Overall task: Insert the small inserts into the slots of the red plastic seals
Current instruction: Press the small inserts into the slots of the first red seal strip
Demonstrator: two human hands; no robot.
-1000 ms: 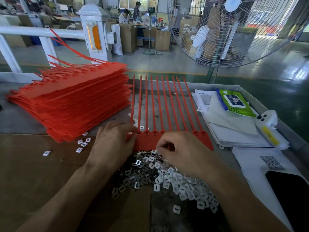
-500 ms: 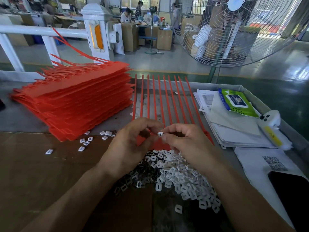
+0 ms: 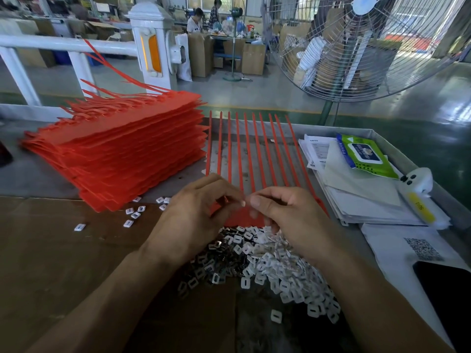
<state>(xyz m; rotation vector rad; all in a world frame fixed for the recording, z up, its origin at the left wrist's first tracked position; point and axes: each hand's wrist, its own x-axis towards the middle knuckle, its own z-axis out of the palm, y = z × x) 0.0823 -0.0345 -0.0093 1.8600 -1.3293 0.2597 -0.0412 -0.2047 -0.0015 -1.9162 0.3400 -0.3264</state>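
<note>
We hold our left hand [image 3: 196, 212] and right hand [image 3: 285, 212] close together, fingertips curled and almost touching; if they pinch an insert, we cannot tell. Under them lies the strip of red seals [image 3: 244, 159] on the bench [image 3: 30, 174], with the pile of inserts [image 3: 267, 263] just before it.

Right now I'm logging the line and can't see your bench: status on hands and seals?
Both hands, left hand and right hand, fingertips together above the red seal strip; held insert not visible. Insert pile just below. Nothing blocking.
</note>
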